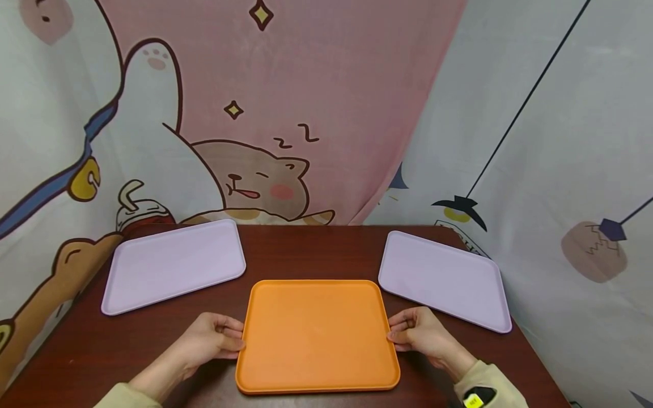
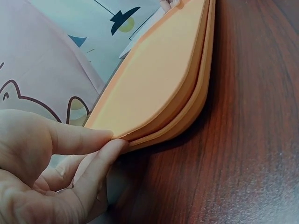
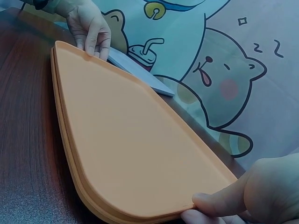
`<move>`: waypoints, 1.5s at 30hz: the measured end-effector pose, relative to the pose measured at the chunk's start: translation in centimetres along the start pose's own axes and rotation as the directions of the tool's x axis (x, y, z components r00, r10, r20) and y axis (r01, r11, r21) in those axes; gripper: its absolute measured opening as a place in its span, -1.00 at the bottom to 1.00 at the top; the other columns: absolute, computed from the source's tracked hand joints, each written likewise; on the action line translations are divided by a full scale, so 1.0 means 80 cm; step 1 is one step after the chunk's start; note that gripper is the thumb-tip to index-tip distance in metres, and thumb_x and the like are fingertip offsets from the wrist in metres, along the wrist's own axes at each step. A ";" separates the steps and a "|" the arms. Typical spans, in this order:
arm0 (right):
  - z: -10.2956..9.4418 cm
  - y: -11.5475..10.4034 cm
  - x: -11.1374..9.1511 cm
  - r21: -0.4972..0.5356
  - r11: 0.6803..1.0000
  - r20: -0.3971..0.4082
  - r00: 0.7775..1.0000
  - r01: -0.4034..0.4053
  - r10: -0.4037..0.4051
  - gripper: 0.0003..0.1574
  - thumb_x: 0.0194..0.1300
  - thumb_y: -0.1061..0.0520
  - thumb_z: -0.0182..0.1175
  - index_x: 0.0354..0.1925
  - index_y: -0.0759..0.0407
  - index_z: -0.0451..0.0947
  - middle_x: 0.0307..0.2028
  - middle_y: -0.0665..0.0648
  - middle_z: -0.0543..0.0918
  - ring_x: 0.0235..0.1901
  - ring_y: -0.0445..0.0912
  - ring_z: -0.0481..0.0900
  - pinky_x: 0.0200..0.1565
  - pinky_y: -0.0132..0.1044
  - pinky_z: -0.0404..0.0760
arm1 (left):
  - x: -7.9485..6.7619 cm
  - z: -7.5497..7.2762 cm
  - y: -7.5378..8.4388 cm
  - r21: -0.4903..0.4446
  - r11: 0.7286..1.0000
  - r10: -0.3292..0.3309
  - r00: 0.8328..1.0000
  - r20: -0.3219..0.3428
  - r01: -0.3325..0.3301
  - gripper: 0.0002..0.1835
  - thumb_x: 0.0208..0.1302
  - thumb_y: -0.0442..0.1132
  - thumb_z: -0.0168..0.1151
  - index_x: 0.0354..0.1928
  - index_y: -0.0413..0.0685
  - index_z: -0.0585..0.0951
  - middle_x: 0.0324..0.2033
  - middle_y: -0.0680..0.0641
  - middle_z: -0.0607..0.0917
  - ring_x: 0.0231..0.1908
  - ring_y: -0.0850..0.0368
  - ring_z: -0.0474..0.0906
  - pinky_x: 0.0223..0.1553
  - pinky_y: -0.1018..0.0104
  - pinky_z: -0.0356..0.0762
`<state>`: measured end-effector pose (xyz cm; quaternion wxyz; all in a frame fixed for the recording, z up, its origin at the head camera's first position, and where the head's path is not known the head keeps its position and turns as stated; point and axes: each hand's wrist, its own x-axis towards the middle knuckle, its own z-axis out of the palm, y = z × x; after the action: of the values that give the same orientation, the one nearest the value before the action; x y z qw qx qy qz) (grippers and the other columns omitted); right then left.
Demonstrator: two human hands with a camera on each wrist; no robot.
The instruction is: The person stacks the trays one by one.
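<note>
An orange tray (image 1: pixel 317 335) lies flat in front of me, near the front of the table. In the left wrist view a second orange tray (image 2: pixel 200 108) shows directly beneath it, with a thin gap between their rims. My left hand (image 1: pixel 208 341) pinches the left rim of the upper tray between thumb and fingers. On the opposite side, the right hand (image 1: pixel 422 335) pinches its right rim, the thumb on top in the right wrist view. Whether the fingers also touch the lower tray, I cannot tell.
Two pale lavender trays stand angled on the dark brown table (image 1: pixel 311 249): one lavender tray (image 1: pixel 176 266) at the back left, another lavender tray (image 1: pixel 444 280) at the back right. Cartoon-printed curtains (image 1: pixel 326 85) hang behind and beside the table.
</note>
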<state>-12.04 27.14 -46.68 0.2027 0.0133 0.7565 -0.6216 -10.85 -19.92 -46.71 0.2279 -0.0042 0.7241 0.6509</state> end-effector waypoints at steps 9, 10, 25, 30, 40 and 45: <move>0.001 0.002 -0.001 -0.005 1.000 -0.010 1.000 -0.002 0.002 -0.58 0.28 0.47 0.37 0.06 0.64 0.52 -0.25 0.23 0.68 -0.27 -0.03 0.73 -0.23 -0.14 0.81 | -0.002 0.001 0.001 0.014 1.000 0.022 1.000 0.000 -0.022 -0.62 0.22 -0.61 0.40 0.05 -0.64 0.55 -0.21 -0.23 0.69 -0.24 0.00 0.73 -0.16 0.07 0.79; 0.001 0.001 -0.001 -0.005 1.000 -0.012 1.000 0.000 0.000 -0.58 0.28 0.46 0.37 0.06 0.64 0.52 -0.25 0.23 0.68 -0.27 -0.03 0.73 -0.23 -0.14 0.81 | -0.002 0.001 0.001 0.016 1.000 0.022 1.000 0.001 -0.022 -0.62 0.22 -0.61 0.40 0.05 -0.64 0.55 -0.21 -0.23 0.69 -0.24 0.00 0.73 -0.16 0.08 0.79; 0.004 0.002 -0.004 0.013 1.000 -0.036 0.999 0.009 -0.009 -0.61 0.30 0.43 0.38 0.04 0.61 0.55 -0.25 0.22 0.68 -0.30 -0.05 0.73 -0.24 -0.16 0.80 | -0.003 0.000 0.002 0.028 0.999 0.026 1.000 -0.004 -0.026 -0.62 0.22 -0.61 0.39 0.06 -0.64 0.55 -0.21 -0.24 0.69 -0.23 -0.01 0.72 -0.16 0.08 0.79; 0.003 0.004 -0.005 0.013 1.000 -0.036 0.999 0.006 -0.005 -0.62 0.31 0.43 0.37 0.05 0.62 0.55 -0.25 0.22 0.68 -0.29 -0.06 0.72 -0.25 -0.17 0.80 | -0.004 0.000 0.003 0.026 0.999 0.026 1.000 0.000 -0.026 -0.63 0.22 -0.60 0.39 0.05 -0.63 0.56 -0.21 -0.23 0.69 -0.23 0.00 0.72 -0.16 0.09 0.79; 0.002 0.004 -0.007 0.042 0.999 -0.019 1.000 0.009 -0.008 -0.63 0.35 0.43 0.33 0.07 0.63 0.54 -0.24 0.23 0.70 -0.28 -0.08 0.73 -0.25 -0.19 0.80 | -0.005 0.000 0.002 0.040 0.999 0.030 1.000 0.001 -0.030 -0.63 0.26 -0.57 0.39 0.07 -0.63 0.56 -0.19 -0.23 0.69 -0.21 0.01 0.71 -0.15 0.07 0.79; 0.001 0.002 -0.009 0.063 0.998 -0.007 1.000 0.005 -0.004 -0.60 0.35 0.42 0.33 0.09 0.62 0.54 -0.24 0.19 0.72 -0.25 -0.08 0.74 -0.22 -0.18 0.80 | -0.005 -0.002 0.004 0.047 0.999 0.004 1.000 -0.015 -0.004 -0.62 0.33 -0.51 0.39 0.11 -0.60 0.57 -0.18 -0.19 0.74 -0.16 -0.01 0.72 -0.14 0.03 0.79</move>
<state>-11.34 27.28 -46.63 0.1980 0.0202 0.7374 -0.6454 -10.67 -20.11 -46.25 0.2211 -0.0023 0.7411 0.6340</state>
